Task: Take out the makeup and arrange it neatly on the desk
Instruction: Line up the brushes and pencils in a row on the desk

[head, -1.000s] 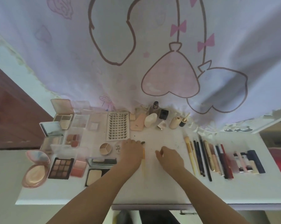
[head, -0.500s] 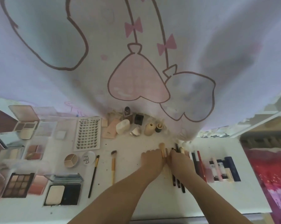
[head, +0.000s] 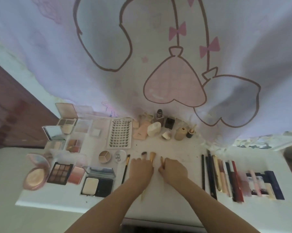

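Both forearms reached up the white desk [head: 184, 209] from its near edge, side by side, knuckles up. The left hand [head: 141, 169] lay palm-down over two brushes, its fingers curled onto them. The grey-tipped brush [head: 144, 155] and the tan-bristled brush [head: 152, 156] poked out past its fingertips, bristles aimed at the far edge, long axes running near to far. A pale handle end [head: 143, 195] showed beside the left wrist; I could not tell which brush it belonged to.

The right hand [head: 174, 169] sat just right of the left one, apart from it, fingers curled and pinching a small gold-handled brush [head: 161, 161] at its left side. That brush also ran near to far; its tip was too blurred to read.

Just left of the left hand lay a thin black brush [head: 125, 169], gold ferrule toward the far edge, nearly parallel to the others. Farther left were a round white lid [head: 120, 156], a round three-part pot [head: 105, 156], an open black compact [head: 98, 181], a nine-pan eyeshadow palette [head: 60, 173] and a round pink compact [head: 34, 175]. Beyond the fingers stood a lash tray [head: 120, 133] and a cluster of small bottles [head: 168, 126] under the hanging printed cloth [head: 158, 56]. Well right of the right hand, a row of pencils and tubes [head: 226, 175] lay parallel, all near to far.
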`<state>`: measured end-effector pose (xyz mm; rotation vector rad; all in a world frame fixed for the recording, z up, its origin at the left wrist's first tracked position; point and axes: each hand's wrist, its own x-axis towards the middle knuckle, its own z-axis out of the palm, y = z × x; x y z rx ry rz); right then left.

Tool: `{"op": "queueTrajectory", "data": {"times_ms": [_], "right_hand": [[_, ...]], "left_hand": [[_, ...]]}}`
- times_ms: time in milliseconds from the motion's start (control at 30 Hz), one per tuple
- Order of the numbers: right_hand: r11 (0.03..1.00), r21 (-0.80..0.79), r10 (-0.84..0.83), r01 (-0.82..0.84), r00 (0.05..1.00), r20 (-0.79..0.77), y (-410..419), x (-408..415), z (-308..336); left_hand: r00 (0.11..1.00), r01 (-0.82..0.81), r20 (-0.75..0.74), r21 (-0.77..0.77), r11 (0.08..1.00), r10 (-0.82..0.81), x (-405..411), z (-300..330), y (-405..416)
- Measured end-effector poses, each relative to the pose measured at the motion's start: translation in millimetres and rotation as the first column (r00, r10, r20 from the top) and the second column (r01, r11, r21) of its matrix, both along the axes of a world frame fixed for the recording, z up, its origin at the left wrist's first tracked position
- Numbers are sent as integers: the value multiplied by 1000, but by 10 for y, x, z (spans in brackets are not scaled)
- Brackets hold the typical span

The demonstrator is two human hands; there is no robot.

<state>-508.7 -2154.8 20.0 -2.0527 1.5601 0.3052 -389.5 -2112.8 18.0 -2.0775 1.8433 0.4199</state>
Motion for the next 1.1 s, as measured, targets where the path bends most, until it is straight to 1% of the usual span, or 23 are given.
{"op": "queueTrajectory", "data": {"times_ms": [100, 167, 233, 333, 400, 433, 500, 567, 633, 700, 733, 800, 867, 933, 1033, 1100], "right_hand": [[1000, -8, -11, 11, 1000, 17, 74, 240, 19], [1000, -18, -15, 16, 999, 30, 111, 355, 17], [999, -26, -18, 19, 999, 33, 155, 406, 4], [998, -19, -55, 56, 997, 49, 208, 312, 7], [994, -39, -97, 100, 993, 66, 188, 129, 60], [989, -58, -132, 137, 988, 75, 164, -9, 102], [969, -97, -219, 227, 972, 81, 99, -346, 177], [947, -122, -292, 298, 954, 67, 13, -709, 217], [937, -74, -337, 340, 940, 49, -81, -1015, 214], [946, -6, -324, 325, 945, 41, -167, -1210, 166], [951, 7, -308, 308, 951, 37, -207, -1263, 138], [961, 17, -276, 275, 961, 24, -276, -1312, 86], [964, 26, -265, 265, 964, 21, -338, -1311, 41], [972, 39, -232, 231, 972, 32, -403, -1300, 15], [984, 58, -170, 167, 984, 52, -511, -1286, 20], [979, 109, -183, 171, 976, 115, -575, -1269, 67]], "left_hand": [[1000, -14, 4, -55, 998, 14, 214, -21, 58], [1000, -6, 15, -55, 998, 7, 324, -18, 77], [999, -30, 36, -20, 999, 31, 391, 16, 83], [998, -66, 8, 17, 998, 66, 399, 84, 93], [1000, 7, -10, -33, 999, -7, 290, 146, 75], [998, 59, -29, -54, 997, -61, 178, 178, 59], [982, 140, -114, -82, 987, -149, -158, 229, 24], [953, 174, -235, -85, 981, -189, -557, 237, -36], [921, 177, -337, -82, 981, -195, -935, 161, -116], [909, 150, -382, -69, 986, -165, -1233, 62, -198], [917, 127, -374, -65, 990, -142, -1337, 15, -240], [944, 76, -318, -50, 996, -88, -1480, -65, -307], [965, 61, -253, -26, 998, -66, -1538, -125, -344], [973, 35, -226, -16, 999, -38, -1566, -161, -372], [955, -64, -293, -33, 997, 52, -1564, -131, -359], [936, -78, -349, -73, 994, 48, -1499, -66, -279]]}}
